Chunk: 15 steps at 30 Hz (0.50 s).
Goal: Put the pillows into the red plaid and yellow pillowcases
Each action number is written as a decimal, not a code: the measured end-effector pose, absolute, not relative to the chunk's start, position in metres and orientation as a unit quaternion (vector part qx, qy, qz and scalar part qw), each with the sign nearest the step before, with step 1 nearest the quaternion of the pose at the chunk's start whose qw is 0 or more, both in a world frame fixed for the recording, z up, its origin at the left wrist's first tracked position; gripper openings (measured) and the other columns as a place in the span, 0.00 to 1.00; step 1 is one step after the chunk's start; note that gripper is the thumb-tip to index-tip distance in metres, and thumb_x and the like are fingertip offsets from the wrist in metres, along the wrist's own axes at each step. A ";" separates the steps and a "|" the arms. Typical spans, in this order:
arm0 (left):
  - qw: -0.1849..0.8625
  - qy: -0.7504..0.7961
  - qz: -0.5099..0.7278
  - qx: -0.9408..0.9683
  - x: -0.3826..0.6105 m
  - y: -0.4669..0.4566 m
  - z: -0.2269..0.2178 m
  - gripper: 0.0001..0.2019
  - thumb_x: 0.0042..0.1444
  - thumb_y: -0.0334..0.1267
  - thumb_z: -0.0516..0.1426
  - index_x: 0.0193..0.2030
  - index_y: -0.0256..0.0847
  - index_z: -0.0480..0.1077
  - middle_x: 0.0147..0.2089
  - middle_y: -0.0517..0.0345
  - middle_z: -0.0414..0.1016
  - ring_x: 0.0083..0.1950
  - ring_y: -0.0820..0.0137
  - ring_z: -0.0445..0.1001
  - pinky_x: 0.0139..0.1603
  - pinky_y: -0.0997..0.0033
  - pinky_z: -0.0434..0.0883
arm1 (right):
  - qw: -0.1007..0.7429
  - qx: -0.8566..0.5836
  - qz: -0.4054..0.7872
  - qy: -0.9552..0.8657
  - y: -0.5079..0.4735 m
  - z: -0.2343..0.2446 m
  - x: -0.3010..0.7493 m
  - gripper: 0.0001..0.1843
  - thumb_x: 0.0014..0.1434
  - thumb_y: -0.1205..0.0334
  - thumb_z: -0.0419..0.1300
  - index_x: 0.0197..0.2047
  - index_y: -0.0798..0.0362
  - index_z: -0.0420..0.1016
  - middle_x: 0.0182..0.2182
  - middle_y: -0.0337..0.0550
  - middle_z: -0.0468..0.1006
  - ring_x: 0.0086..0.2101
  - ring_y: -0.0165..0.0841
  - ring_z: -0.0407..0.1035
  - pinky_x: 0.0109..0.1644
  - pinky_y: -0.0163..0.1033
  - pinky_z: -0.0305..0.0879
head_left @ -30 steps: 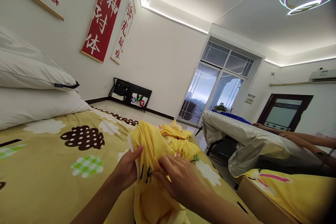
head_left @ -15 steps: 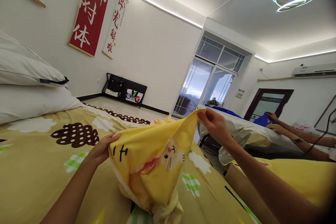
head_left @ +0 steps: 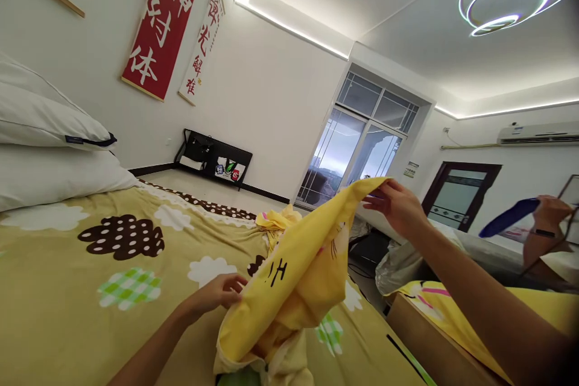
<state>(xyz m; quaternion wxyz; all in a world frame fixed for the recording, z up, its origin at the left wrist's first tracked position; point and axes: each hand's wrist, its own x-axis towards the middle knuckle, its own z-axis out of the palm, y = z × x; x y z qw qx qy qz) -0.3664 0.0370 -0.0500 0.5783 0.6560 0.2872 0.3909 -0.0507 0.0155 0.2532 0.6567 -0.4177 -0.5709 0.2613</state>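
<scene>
My right hand pinches an upper corner of a yellow fabric cover and holds it raised. The cover has black printed marks and part of a whiskered cartoon face, and hangs in folds with a paler inner side at the bottom. My left hand is at the cover's left edge, fingers slightly curled and apart; its fingertips are close to or touching the fabric. Below both hands lies a bed sheet with cloud and checked patches. Another yellow cloth lies crumpled on the bed behind the cover.
White pillows are stacked at the left. To the right is a cardboard box with yellow printed fabric over it. Beyond, another person's hand holds something blue. A low black rack stands by the wall.
My right hand has moved right with the cover's corner, stretching it diagonally. My left hand has shifted right and down, its grip on the edge loosened. The other person's blue item has been lifted rightward.
</scene>
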 end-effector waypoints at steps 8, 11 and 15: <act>0.501 0.284 0.534 0.619 -0.288 0.018 -0.067 0.27 0.38 0.51 0.67 0.43 0.37 0.73 0.49 0.47 0.75 0.51 0.52 0.70 0.52 0.59 0.66 | 0.663 -0.216 0.211 -0.685 -0.010 0.314 -0.077 0.08 0.61 0.74 0.51 0.34 0.52 0.67 0.28 0.39 0.77 0.33 0.34 0.76 0.40 0.47 0.71; 0.539 0.363 0.576 0.496 -0.294 0.024 -0.060 0.23 0.44 0.57 0.62 0.29 0.34 0.72 0.33 0.47 0.77 0.39 0.54 0.74 0.38 0.61 0.70 | 0.678 -0.123 0.150 -0.709 -0.021 0.336 -0.079 0.09 0.59 0.75 0.52 0.33 0.53 0.68 0.31 0.39 0.77 0.38 0.33 0.74 0.46 0.49 0.68; 0.613 0.298 0.673 0.287 -0.356 0.017 -0.001 0.11 0.54 0.39 0.58 0.40 0.35 0.72 0.38 0.49 0.78 0.37 0.63 0.77 0.36 0.67 0.74 | 0.715 -0.125 0.093 -0.682 -0.023 0.351 -0.054 0.10 0.59 0.75 0.51 0.32 0.53 0.69 0.33 0.40 0.76 0.38 0.33 0.74 0.47 0.50 0.66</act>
